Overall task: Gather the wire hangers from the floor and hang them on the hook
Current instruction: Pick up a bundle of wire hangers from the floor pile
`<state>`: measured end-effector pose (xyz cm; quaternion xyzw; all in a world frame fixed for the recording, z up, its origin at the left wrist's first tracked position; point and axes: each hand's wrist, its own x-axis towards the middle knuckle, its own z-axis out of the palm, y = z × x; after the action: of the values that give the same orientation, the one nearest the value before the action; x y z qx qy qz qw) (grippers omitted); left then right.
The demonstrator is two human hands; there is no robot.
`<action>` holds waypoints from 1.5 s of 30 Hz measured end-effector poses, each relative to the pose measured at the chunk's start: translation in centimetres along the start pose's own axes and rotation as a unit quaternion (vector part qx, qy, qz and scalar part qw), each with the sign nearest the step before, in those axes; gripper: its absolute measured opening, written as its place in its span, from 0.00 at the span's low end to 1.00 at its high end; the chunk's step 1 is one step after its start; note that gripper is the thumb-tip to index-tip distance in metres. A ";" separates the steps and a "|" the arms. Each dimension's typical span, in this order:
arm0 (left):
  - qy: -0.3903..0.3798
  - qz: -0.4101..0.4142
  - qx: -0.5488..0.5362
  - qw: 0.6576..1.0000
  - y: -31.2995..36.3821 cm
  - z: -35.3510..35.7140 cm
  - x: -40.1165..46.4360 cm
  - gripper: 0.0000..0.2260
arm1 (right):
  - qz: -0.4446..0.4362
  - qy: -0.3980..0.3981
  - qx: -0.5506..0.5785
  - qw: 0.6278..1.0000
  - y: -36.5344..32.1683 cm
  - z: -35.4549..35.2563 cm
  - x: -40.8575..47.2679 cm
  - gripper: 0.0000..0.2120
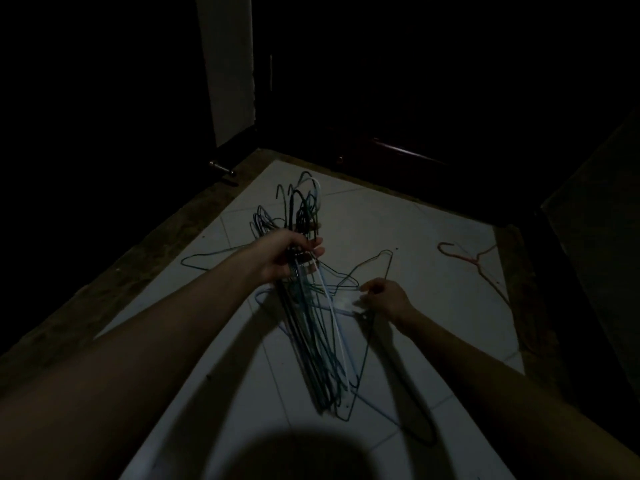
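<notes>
Head view: left hand (289, 252) grips bundled wire hangers (311, 327); right hand (382, 297) pinches another hanger (372, 341).

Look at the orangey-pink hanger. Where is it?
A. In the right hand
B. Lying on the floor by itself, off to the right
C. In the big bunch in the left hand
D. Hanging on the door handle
B: the orange-pink hanger lies flat on the tiled floor far right, away from both the bunch of hangers in the left hand and the right hand.
</notes>
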<state>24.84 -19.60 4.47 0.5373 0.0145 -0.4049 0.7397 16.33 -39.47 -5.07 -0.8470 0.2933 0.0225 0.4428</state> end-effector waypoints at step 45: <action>-0.001 0.009 0.090 0.996 3.9 1.1 -4.1 0.15 | -0.132 0.260 0.079 0.953 -5.1 -10.2 -3.5 0.08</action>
<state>24.03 -17.74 9.90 0.6017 -0.0276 -0.3986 0.6916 13.85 -43.33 5.91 -0.8172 0.2843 -0.2804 0.4156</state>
